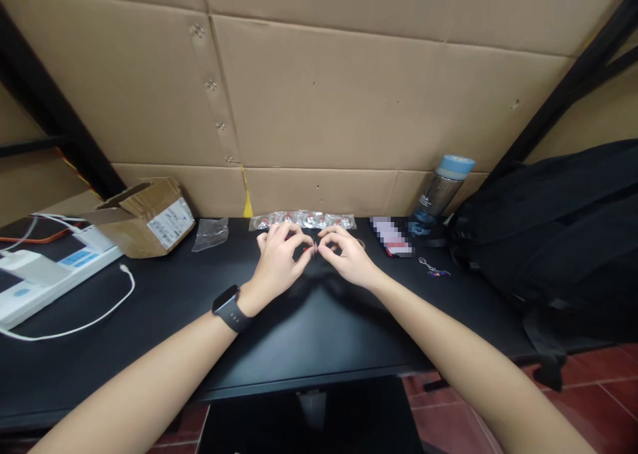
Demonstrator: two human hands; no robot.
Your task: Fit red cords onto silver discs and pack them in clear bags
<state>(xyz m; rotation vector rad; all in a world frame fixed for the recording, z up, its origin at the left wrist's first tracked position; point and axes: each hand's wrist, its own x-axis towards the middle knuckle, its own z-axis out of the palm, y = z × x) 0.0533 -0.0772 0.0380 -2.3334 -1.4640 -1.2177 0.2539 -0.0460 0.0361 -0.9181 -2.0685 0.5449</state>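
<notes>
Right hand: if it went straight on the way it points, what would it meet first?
Probably the small item at the fingers of the left hand, unless touching it now; depth there is unclear.

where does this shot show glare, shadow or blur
Head view: pale sheen on the black tabletop, darker shadows beneath the left hand and right hand; head view: glints on the clear plastic packets; head view: the small item between the hands is too indistinct to identify.
</notes>
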